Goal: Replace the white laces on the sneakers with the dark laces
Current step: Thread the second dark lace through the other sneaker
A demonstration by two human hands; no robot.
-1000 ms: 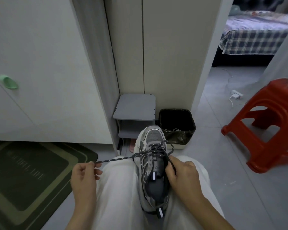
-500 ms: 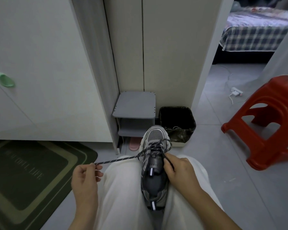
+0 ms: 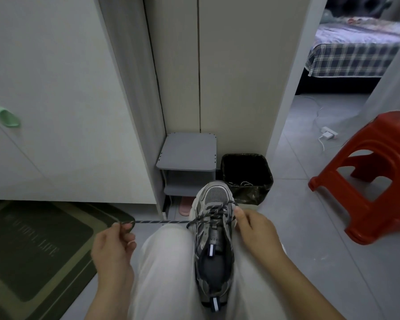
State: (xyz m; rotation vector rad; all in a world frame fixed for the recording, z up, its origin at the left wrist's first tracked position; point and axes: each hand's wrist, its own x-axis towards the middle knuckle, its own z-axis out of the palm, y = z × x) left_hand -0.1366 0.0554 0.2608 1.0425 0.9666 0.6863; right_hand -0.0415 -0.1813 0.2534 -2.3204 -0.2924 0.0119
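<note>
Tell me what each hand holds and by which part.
Left hand pinches the dark lace near its end. Right hand lies against the sneaker; hold cannot be told.

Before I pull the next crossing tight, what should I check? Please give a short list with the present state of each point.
1. Left hand pinches the dark lace end: ok.
2. Lace taut from that hand to the sneaker: ok.
3. Shoe lodged between the legs, toe forward: ok.
4. Right hand grips the other lace end: cannot tell, its grip is hidden.
5. All eyelets laced: not ok, rows near the opening are bare.
</note>
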